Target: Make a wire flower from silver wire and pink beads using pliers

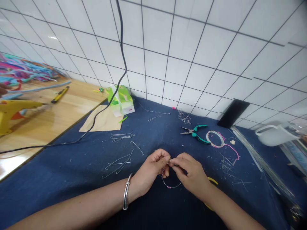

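Fingertips of my left hand (153,169) and my right hand (189,172) meet near the front of the blue cloth, both pinched on a thin wire loop (176,186). Several small pink beads (169,187) sit at the bottom of the loop, which hangs below my fingers. My fingers hide where the wire ends meet. Beyond my right hand lie teal-handled pliers (194,132), jaws spread and pointing left. A yellow handle (212,180) shows partly under my right forearm. Left of my left hand are bent wire pieces (121,163).
A roll ring with pink cord (215,139) lies right of the pliers, near wire scraps (227,164). A black cable (122,48) crosses the left side. Another person's hand (3,89) is beside a yellow glue gun (16,111). A tissue pack (122,100) and white jug (275,135) stand farther back.
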`<act>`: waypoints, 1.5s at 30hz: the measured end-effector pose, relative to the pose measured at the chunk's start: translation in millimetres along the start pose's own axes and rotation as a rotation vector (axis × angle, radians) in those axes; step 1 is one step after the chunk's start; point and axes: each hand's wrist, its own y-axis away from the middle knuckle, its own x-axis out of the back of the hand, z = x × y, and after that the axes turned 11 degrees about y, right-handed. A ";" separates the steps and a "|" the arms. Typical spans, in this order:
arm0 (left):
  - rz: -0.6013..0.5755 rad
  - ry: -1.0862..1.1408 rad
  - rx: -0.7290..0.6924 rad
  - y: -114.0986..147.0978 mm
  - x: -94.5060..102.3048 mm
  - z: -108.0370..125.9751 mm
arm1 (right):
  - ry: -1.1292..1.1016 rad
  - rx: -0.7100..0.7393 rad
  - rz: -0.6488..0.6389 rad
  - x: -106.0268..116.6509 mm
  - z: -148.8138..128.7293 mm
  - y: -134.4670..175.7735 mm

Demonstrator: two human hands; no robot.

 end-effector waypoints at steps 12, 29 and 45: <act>0.014 0.021 0.023 -1.3 1.6 0.3 | 0.249 0.099 0.020 -4.1 5.4 3.8; 0.001 -0.009 0.037 -3.8 3.8 0.8 | 0.495 0.313 0.053 -5.8 15.4 5.4; -0.004 -0.083 0.057 -6.1 5.1 -2.2 | 0.693 0.560 -0.016 3.5 11.2 4.1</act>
